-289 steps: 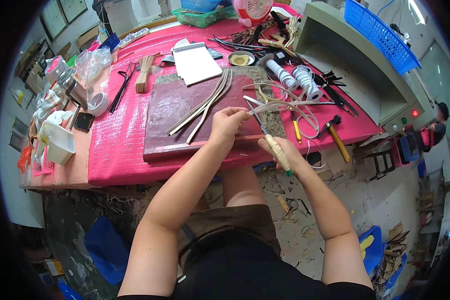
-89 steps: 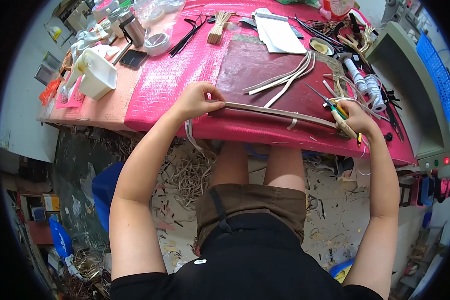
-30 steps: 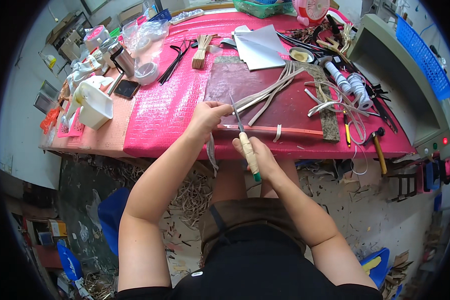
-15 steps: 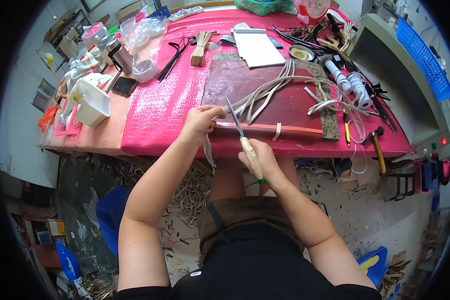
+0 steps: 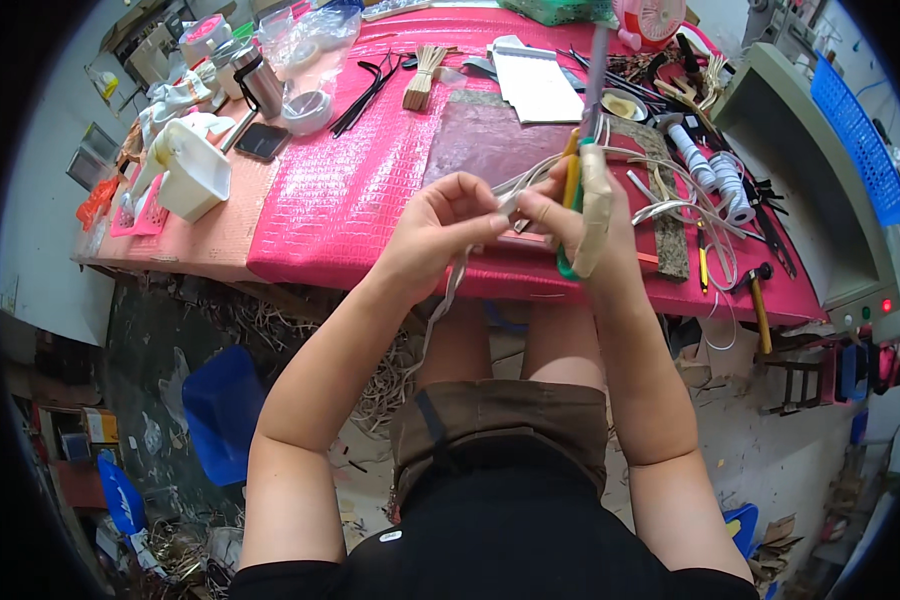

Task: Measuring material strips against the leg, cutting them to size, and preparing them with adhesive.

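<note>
My left hand (image 5: 438,232) is closed in a pinch on a pale, cord-like strip (image 5: 451,290), whose loose end hangs over the table's front edge. Close to its fingertips, the thumb and finger of my right hand (image 5: 620,240) meet at the same strip. That right hand also keeps hold of scissors (image 5: 594,215) with beige-wrapped, green-edged handles; their blades point up and away, smeared by motion. A yellow part shows beside the handles. Behind the hands, more pale strips (image 5: 650,155) loop across a dark red mat (image 5: 490,140).
Pink sheeting (image 5: 340,210) covers the table. On the right are white cord spools (image 5: 727,185), a yellow pen-like tool (image 5: 703,268), a hammer (image 5: 760,310) and a grey-green machine housing (image 5: 840,190). A white container (image 5: 195,175) and phone (image 5: 262,141) stand left.
The scissors have swung from pointing at the strip by my left hand to pointing upward. My right hand has moved up and in to meet my left at the strip.
</note>
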Motion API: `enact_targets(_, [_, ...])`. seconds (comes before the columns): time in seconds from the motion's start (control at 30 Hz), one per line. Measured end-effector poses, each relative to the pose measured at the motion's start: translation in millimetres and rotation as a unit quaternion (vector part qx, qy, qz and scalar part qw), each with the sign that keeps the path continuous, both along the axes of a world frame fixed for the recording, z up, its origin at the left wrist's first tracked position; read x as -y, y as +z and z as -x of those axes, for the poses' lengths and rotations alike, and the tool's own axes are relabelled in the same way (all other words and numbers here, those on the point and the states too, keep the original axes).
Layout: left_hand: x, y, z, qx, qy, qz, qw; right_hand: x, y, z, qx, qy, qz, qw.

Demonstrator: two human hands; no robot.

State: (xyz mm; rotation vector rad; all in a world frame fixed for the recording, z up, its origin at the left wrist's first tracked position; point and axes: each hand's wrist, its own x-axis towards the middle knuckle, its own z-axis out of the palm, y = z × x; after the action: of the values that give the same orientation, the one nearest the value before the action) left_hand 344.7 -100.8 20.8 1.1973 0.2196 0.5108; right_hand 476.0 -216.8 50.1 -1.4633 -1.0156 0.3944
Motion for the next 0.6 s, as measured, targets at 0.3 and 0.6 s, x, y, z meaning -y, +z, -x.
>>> enact_targets(0.3, [18.0,-8.3,18.1,0.038,0.353,-0.678,0.644,4.8,22.4,-16.1,0.030,-0.093,-0.020,0.995])
enact_targets(0.6, [7.8,0.0,81.9,-0.231,-0.216,-0.143,0.938,18.7,50.0,-39.3,0.187,-0.153,-0.030,0.970])
